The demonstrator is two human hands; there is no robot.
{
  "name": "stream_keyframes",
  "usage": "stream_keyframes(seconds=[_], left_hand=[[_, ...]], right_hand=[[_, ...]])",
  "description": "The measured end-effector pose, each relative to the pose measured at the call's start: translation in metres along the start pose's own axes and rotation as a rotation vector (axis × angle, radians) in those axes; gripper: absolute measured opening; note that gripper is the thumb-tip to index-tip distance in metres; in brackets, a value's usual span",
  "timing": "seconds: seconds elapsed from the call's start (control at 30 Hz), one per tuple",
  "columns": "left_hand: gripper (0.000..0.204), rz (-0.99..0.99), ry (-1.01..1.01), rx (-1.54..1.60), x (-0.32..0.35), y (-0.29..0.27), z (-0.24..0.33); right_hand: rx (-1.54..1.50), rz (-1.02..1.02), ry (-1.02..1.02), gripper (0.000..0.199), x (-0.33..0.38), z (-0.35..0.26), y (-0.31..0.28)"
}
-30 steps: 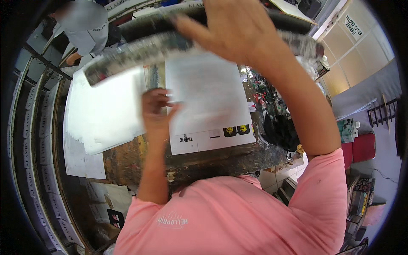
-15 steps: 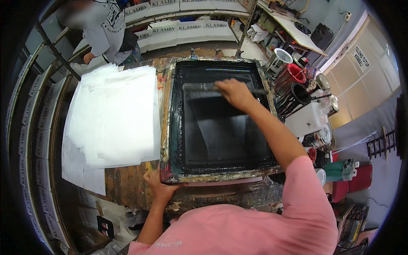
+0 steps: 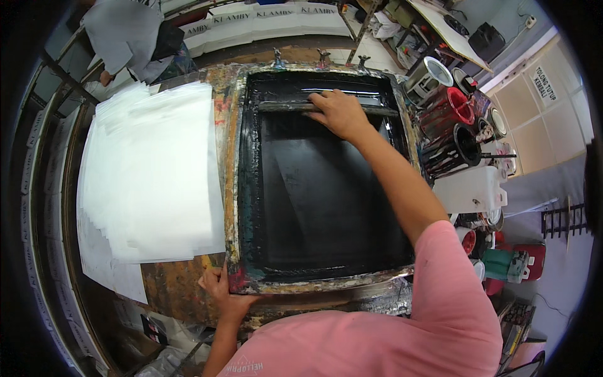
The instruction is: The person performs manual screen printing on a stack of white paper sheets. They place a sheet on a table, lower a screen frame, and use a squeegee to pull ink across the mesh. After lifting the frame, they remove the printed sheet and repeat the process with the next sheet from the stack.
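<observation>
A screen-printing frame point(image 3: 233, 188) with a paint-crusted wooden border lies on the stained worktable, its mesh point(image 3: 326, 207) dark with black ink. Near the far end of the mesh, a long squeegee point(image 3: 282, 107) spans most of the width. My right hand point(image 3: 339, 114) is closed over the squeegee's middle, the arm reaching across the frame's right side. At the frame's near left corner my left hand point(image 3: 223, 294) grips the wood, its fingers partly hidden by the corner. Glossy wet ink shows beyond the squeegee. Whatever lies under the frame is hidden.
A tall pile of white sheets point(image 3: 157, 176) covers the table point(image 3: 169, 283) left of the frame. Clamps point(image 3: 322, 60) stand along the far edge. Ink pots, including a red bucket point(image 3: 449, 108), and a white jug point(image 3: 471, 188) crowd the right. Another person point(image 3: 122, 34) stands far left.
The squeegee and my right hand have moved slightly farther toward the screen's far end, the blur gone. My left hand stays at the corner. The whole view has shifted and come closer.
</observation>
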State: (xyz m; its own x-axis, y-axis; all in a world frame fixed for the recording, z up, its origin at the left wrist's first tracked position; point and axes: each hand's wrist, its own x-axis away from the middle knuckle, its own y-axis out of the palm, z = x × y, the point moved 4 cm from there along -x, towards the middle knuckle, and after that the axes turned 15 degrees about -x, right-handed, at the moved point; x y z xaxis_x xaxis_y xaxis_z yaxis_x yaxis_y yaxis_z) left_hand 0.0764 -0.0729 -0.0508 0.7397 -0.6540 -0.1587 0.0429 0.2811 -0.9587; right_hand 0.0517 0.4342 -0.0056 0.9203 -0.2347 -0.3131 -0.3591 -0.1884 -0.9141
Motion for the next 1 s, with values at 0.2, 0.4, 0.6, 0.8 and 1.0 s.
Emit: stream_keyframes(seconds=[0.2,0.4,0.6,0.8,1.0], left_hand=[[0.102,0.086,0.055,0.015,-0.002,-0.005,0.004],[0.101,0.072,0.029,0.025,0.002,-0.001,0.002],[0.104,0.183,0.031,0.043,0.004,0.002,0.0],[0.101,0.115,-0.02,0.121,0.004,0.007,-0.003],[0.101,0.185,-0.043,0.351,-0.002,-0.022,0.015]], right_hand=[[0.038,-0.006,0.051,0.037,0.043,-0.044,-0.004],[-0.106,0.022,-0.012,0.047,0.148,-0.118,-0.016],[-0.208,-0.118,0.078,0.059,0.245,-0.209,-0.046],[-0.147,-0.248,0.156,0.038,0.239,-0.226,-0.075],[-0.05,-0.105,0.053,0.039,0.256,-0.258,-0.106]])
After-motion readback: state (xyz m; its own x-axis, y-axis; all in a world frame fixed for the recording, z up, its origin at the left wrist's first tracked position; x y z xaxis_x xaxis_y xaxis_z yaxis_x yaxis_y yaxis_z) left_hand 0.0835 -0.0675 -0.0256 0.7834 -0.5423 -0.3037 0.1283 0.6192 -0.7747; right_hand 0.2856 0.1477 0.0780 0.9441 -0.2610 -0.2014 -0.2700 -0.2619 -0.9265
